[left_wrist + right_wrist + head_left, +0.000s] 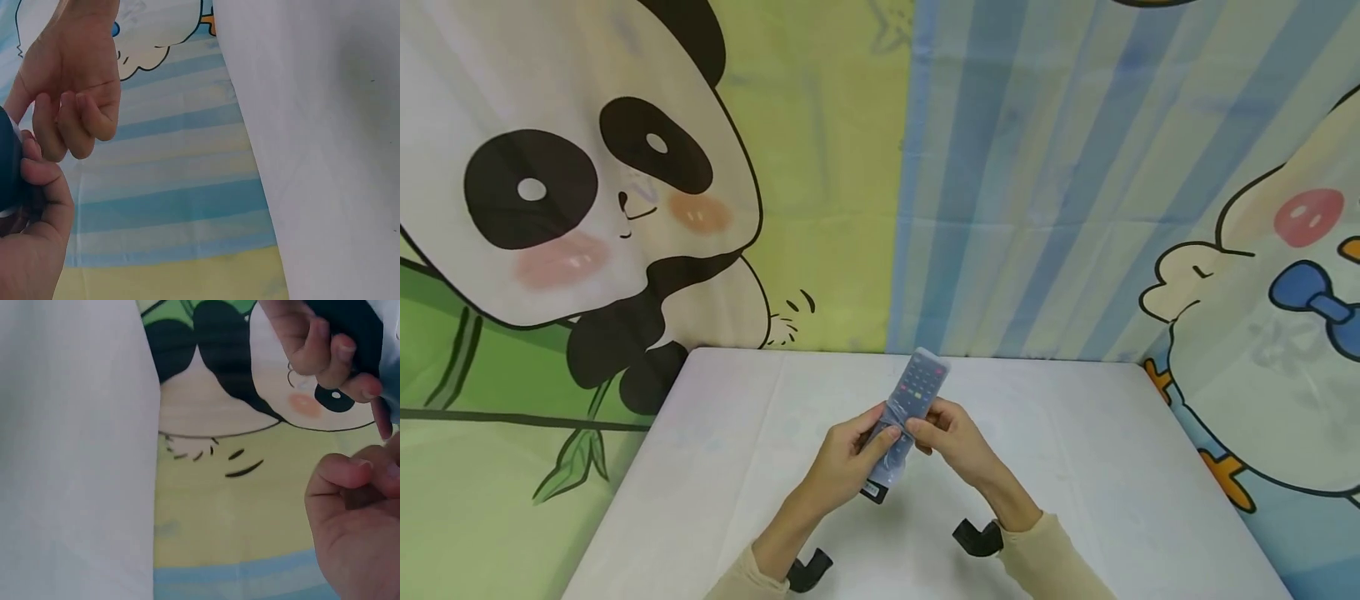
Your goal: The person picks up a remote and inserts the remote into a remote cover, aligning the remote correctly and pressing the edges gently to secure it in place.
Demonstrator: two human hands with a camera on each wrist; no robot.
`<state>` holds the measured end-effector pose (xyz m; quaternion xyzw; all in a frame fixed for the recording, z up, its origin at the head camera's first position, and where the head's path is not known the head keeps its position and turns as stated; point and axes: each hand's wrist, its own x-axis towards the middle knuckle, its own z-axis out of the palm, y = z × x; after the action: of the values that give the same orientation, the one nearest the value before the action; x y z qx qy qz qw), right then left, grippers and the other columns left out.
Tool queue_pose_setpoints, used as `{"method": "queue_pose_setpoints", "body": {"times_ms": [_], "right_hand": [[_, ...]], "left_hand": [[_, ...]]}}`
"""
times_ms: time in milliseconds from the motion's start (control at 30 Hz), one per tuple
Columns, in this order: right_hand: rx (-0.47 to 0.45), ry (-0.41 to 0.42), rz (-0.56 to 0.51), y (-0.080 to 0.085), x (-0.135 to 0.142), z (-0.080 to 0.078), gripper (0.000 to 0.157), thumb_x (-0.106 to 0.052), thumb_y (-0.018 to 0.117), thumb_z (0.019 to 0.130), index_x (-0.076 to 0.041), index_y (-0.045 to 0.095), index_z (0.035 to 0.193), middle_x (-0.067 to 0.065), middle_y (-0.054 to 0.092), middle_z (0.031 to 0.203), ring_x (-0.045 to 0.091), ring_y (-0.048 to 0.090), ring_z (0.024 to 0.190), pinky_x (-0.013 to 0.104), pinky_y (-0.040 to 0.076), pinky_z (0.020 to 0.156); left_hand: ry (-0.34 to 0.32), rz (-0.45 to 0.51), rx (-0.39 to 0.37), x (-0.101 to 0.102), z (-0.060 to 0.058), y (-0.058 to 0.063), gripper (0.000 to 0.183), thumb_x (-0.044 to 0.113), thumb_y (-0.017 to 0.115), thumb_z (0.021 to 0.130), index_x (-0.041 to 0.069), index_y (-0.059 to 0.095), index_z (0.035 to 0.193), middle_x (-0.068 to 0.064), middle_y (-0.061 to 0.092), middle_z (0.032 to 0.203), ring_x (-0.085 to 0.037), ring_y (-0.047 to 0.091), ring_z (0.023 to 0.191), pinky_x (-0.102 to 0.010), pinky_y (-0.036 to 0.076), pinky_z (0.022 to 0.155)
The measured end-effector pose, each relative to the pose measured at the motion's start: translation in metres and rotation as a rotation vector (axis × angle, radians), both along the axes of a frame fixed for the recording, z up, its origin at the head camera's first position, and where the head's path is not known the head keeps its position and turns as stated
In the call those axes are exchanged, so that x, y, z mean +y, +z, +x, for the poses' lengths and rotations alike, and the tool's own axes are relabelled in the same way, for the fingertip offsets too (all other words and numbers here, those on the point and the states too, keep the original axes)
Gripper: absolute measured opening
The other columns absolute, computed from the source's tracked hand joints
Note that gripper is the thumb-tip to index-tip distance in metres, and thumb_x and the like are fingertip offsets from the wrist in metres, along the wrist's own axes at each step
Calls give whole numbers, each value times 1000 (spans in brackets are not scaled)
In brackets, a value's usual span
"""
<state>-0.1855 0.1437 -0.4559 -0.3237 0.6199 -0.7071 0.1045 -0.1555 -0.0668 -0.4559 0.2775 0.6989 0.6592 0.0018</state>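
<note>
A grey remote control (922,382) with rows of small coloured buttons is held slanted above the white table. Clear, wrinkled plastic film covers it, and a black piece with a white label (874,491) shows at its lower end. My left hand (841,460) grips the lower left side, thumb across the front. From the right, my right hand (957,440) pinches the film near the remote's middle, its thumb close to the left thumb. In the left wrist view, the remote's dark edge (9,165) shows beside the left fingers (47,178); the right hand's other fingers curl inward.
The white table (760,433) spreads beneath both hands. Behind it hangs a cloth printed with a panda (580,283), stripes and a white bird (1262,392). Black curved pieces (980,538) sit at both wrists, by the beige sleeves (1052,558).
</note>
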Motion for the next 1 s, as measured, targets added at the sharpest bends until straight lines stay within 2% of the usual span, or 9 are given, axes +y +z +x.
{"method": "queue_pose_setpoints", "body": {"times_ms": [133,233,300,400,467,600,800,900,1000], "right_hand": [[19,-41,27,0,-1,1,34,-11,43,106,19,49,121,-1,57,79,10,43,60,25,36,54],[4,-124,-2,0,-2,3,38,-12,41,103,24,47,114,-5,66,82,6,57,65,21,46,55],[-3,-148,-19,0,-2,4,40,-13,40,103,25,46,113,-5,69,85,6,64,71,22,53,61],[-26,-135,-30,1,0,2,37,-12,39,103,23,50,108,-3,71,86,7,66,74,23,56,63],[-54,-104,-33,2,1,2,36,-12,39,102,21,51,106,-3,71,86,7,66,73,23,56,62],[-53,-103,-12,1,1,3,42,-15,37,104,25,49,107,-3,70,85,8,67,73,24,56,61],[44,-186,16,0,-4,12,44,-17,33,108,24,49,112,-2,69,85,12,68,73,30,58,60],[24,-305,16,2,-7,16,42,-18,37,107,19,55,106,1,67,80,14,67,67,31,56,56],[-44,-431,-7,3,-11,16,39,-21,43,105,14,59,97,4,63,71,14,62,59,28,51,50]], "left_hand": [[-50,-52,-42,3,0,1,50,21,55,106,-3,43,148,-16,64,128,-19,69,98,-33,58,77],[-92,-102,-59,4,-3,4,51,25,53,106,-2,43,148,-15,65,126,-17,70,97,-32,58,76],[-86,-131,-47,3,-6,6,45,26,52,107,0,50,143,-12,68,121,-16,70,94,-32,58,75],[-22,-180,6,0,-12,10,33,29,50,107,6,66,124,-4,72,102,-14,68,82,-30,57,69],[14,-227,63,-1,-16,12,28,34,50,107,15,70,105,2,68,84,-14,63,71,-30,55,62],[-38,-286,149,2,-21,14,28,38,49,107,19,59,89,3,58,73,-10,55,64,-28,51,56],[-143,-174,175,3,-24,6,26,18,51,107,15,55,81,5,53,67,-7,48,56,-24,41,48],[-175,-129,190,6,-23,2,26,12,51,106,13,54,81,6,52,66,-7,45,55,-23,37,45],[-180,-127,209,10,-21,0,26,11,49,107,14,53,81,7,51,66,-5,44,55,-22,37,46]]}}
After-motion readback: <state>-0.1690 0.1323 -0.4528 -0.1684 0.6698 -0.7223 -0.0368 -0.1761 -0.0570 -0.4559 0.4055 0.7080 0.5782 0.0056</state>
